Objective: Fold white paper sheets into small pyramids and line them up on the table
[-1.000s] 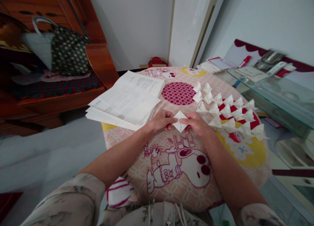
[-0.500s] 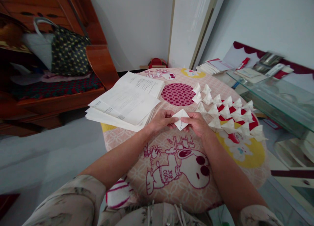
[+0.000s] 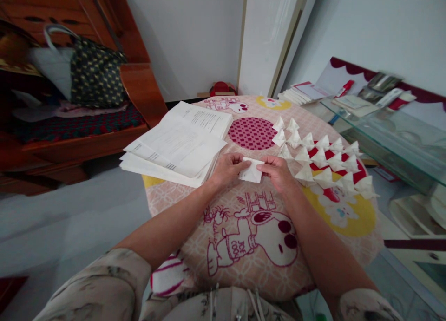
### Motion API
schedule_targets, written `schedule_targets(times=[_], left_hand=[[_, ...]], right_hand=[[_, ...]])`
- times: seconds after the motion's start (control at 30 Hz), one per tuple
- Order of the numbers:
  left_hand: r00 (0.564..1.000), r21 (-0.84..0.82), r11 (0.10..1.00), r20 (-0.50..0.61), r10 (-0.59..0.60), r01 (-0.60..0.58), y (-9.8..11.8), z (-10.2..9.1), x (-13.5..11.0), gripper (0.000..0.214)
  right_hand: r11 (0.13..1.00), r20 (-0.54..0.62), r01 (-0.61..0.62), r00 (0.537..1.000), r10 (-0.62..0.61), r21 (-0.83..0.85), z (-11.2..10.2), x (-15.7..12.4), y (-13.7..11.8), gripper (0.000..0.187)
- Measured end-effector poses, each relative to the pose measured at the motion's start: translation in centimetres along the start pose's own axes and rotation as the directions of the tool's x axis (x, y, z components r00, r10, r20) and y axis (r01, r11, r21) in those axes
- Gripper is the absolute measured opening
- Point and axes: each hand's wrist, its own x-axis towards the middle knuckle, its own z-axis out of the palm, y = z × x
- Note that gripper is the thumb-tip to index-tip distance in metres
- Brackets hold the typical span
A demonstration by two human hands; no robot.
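Observation:
A small folded white paper piece (image 3: 251, 171) is held between both hands just above a round table with a pink cartoon-print cloth (image 3: 244, 246). My left hand (image 3: 228, 167) pinches its left edge with closed fingers. My right hand (image 3: 278, 171) pinches its right edge the same way. Just left of my hands lies a stack of printed paper sheets (image 3: 179, 144). To the right, several finished folded paper triangles (image 3: 324, 160) lie in rows on the cloth.
A wooden bench (image 3: 80, 126) with a patterned bag (image 3: 95, 72) stands at the left. A glass shelf (image 3: 393, 135) with booklets and small packets runs along the right. A red object (image 3: 220, 87) sits on the floor behind the table.
The paper piece showed as a pointed diamond before; now it is pressed into a flatter, squarer shape and held slightly lower. Both hands stayed in place.

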Motion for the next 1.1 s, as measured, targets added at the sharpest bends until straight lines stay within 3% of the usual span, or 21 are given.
schedule_targets(times=[0.07,0.17,0.3,0.4,0.5,0.63,0.73,0.87,0.97,1.1], left_hand=[[0.998,-0.011,0.999,-0.049,0.031,-0.032,0.0,-0.1,-0.1,0.027],[0.998,-0.016,0.999,-0.036,0.048,-0.048,0.1,-0.2,-0.1,0.025],[0.997,0.090,0.993,0.036,0.070,-0.073,0.2,-0.3,-0.1,0.025],[0.987,0.243,0.958,0.002,0.159,-0.155,0.4,-0.3,-0.4,0.025],[0.946,0.471,0.836,-0.011,0.324,-0.281,0.8,-0.4,-0.8,0.022],[0.856,0.668,0.570,0.210,0.472,-0.478,1.1,-0.5,-0.9,0.016],[0.810,0.738,0.380,0.386,0.441,-0.558,1.1,-0.4,-0.7,0.015],[0.799,0.783,0.219,0.500,0.333,-0.582,0.4,0.5,-0.7,0.024],[0.809,0.800,0.177,0.519,0.276,-0.573,-0.1,1.3,-1.0,0.026],[0.833,0.814,0.198,0.506,0.221,-0.547,-0.3,1.0,-1.3,0.014]], right_hand=[[0.998,0.030,-0.012,0.999,0.014,-0.061,-0.1,-0.1,-0.2,0.017],[0.992,0.035,-0.019,0.999,0.023,-0.129,-0.4,-0.1,-0.3,0.016],[0.999,0.015,0.007,1.000,-0.006,-0.047,-0.4,-0.1,-0.1,0.020],[1.000,0.013,0.017,1.000,-0.017,-0.006,-0.1,-0.2,-0.1,0.020],[0.996,-0.011,0.070,0.997,-0.071,-0.059,0.0,0.0,0.1,0.014],[0.954,-0.056,0.213,0.972,-0.229,-0.209,-0.5,0.9,0.9,0.013],[0.916,-0.093,0.265,0.948,-0.305,-0.300,-1.2,1.4,1.3,0.014],[0.876,-0.137,0.247,0.935,-0.328,-0.414,-2.3,1.2,0.6,0.016],[0.844,-0.006,0.252,0.957,-0.289,-0.473,-2.7,0.4,-0.3,0.015],[0.790,0.222,0.298,0.952,-0.208,-0.536,-2.5,-0.6,-0.7,0.019]])
